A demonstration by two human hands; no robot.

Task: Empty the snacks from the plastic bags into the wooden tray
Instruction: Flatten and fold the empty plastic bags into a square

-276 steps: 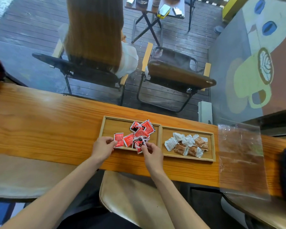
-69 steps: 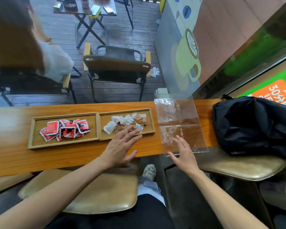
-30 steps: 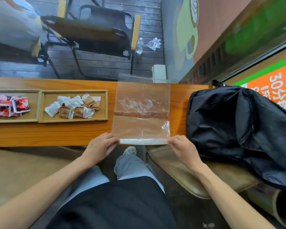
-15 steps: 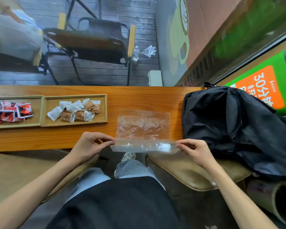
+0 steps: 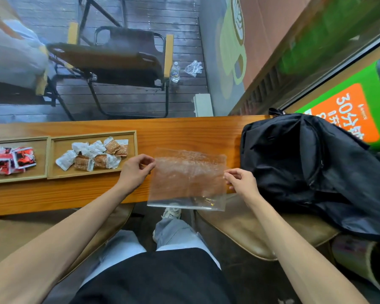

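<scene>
A clear, empty plastic bag is held flat over the counter's front edge. My left hand pinches its left side and my right hand pinches its right side. To the left, a wooden tray with two compartments lies on the counter. Its right compartment holds several white and brown snack packets. The left compartment holds several red snack packets, partly cut off by the frame edge.
A black backpack sits on the counter's right end and overhangs a tan stool. The wooden counter runs along a window. Outside are folding chairs and a seated person. My legs are below.
The bag was lying flat on the counter; both hands picked up its near edge and folded it, and now hold it by its sides, lifted over the counter edge. The view has shifted right.
</scene>
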